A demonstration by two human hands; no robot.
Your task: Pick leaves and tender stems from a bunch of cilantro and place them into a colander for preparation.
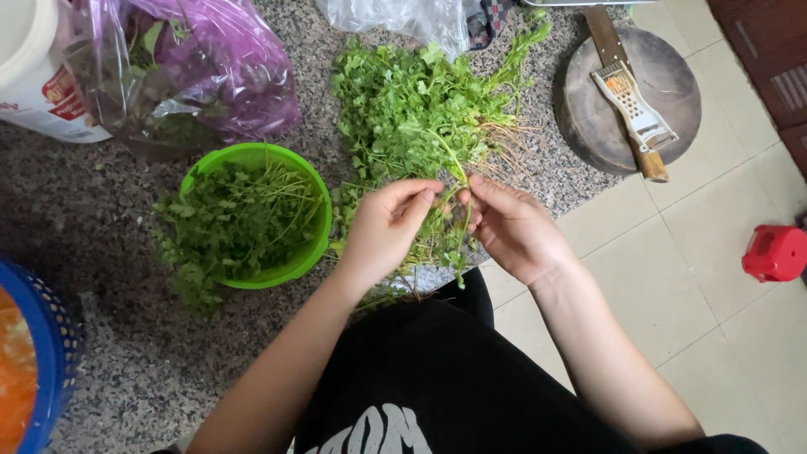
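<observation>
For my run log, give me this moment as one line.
left hand: holds herb sprig | right hand: pinches same sprig | herb pile behind | green bowl left

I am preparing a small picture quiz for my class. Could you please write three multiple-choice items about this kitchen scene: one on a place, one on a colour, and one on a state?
1. Where does the grater lie?
A. on the round wooden board
B. in the bowl
C. on the floor tiles

2. What colour is the bowl with picked leaves?
A. red
B. green
C. white

3. What are both hands doing?
A. resting flat
B. holding a knife
C. pinching a herb sprig

Answers:
1 A: the grater rests across the round wooden board.
2 B: the bowl has a bright green rim.
3 C: left hand and right hand grip one herb sprig between them.
</observation>
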